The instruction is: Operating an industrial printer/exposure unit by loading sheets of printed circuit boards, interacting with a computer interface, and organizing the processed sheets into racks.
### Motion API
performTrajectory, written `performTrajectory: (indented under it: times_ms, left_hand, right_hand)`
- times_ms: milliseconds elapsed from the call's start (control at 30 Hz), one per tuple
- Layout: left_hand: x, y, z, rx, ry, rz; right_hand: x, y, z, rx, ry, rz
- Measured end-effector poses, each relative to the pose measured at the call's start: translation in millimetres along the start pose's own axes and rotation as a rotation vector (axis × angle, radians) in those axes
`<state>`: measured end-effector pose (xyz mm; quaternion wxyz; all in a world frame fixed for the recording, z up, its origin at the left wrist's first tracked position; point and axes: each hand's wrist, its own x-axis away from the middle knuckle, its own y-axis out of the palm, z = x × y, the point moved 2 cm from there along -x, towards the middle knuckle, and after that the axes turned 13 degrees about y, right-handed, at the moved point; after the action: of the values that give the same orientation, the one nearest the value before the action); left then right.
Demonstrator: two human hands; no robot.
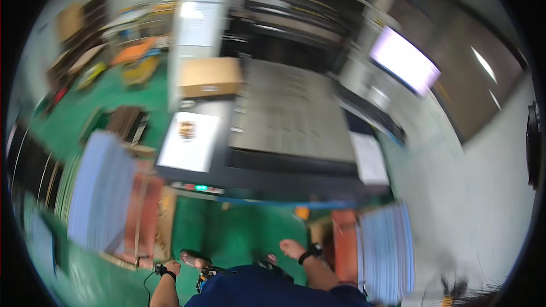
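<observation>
My left hand (172, 267) hangs low beside my body, near the stack of blue-white sheets (101, 193) on the left. Its fingers are too small and blurred to make out. My right hand (292, 248) is held in front of me on the right, fingers curled in, with nothing visible in them. It is close to, but apart from, the right stack of blue-edged sheets (384, 253). Each wrist wears a dark band with a small device. Ahead of both hands stands a large machine with a flat grey bed (290, 116); neither hand touches it.
A cardboard box (210, 77) and a printed white sheet (190, 142) lie on the machine's left side, another paper (368, 158) on its right. A lit monitor (405, 61) stands beyond a keyboard shelf (372, 115). Reddish blocks (344, 244) adjoin the right stack. The floor (239, 230) is green.
</observation>
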<state>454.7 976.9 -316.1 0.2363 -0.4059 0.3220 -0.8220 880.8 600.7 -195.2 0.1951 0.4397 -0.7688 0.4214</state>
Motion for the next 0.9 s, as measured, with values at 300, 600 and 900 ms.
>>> performTrajectory:
  times_ms: [300,600,900]
  left_hand:
    - [10.1,83.8,330.3,-0.110,0.655,-0.486]
    - [-19.5,86.0,356.3,-0.314,0.686,-0.579]
    - [-35.0,45.1,276.5,-0.463,0.884,-0.650]
  right_hand:
    - [198.3,-153.8,220.4,-0.422,0.609,1.025]
    - [318.1,-173.2,305.2,-0.087,0.814,1.613]
    - [311.9,-180.4,305.9,0.060,1.037,1.554]
